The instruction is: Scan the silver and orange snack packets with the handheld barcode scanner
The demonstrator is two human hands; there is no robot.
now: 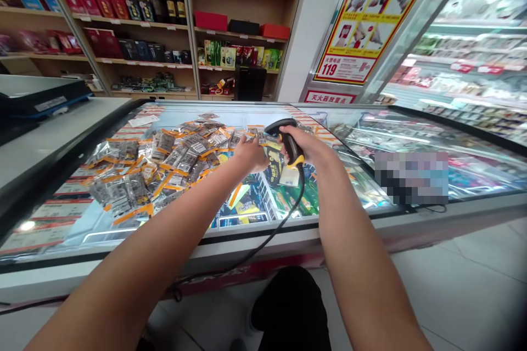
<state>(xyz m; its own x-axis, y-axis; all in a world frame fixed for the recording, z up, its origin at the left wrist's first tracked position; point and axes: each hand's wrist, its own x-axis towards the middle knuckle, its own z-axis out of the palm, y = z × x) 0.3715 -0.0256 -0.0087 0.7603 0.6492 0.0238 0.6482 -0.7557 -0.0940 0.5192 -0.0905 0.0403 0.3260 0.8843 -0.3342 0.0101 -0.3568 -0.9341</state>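
Right hand (309,141) grips 1 corded barcode scanner (293,148); left hand (251,154) is right of most orange-trimmed packets (181,160), its finger hold unclear.

Your working surface is the black-framed glass top (61,225) of a chest freezer (296,237). On its left portion you have a loose heap of orange-edged plastic packets (187,159); a white paper slip (143,120) lies behind them.

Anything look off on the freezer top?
Yes: small packets lie in a loose, overlapping heap on the glass top, untidy rather than stacked. The scanner also trails its cable over the front edge.
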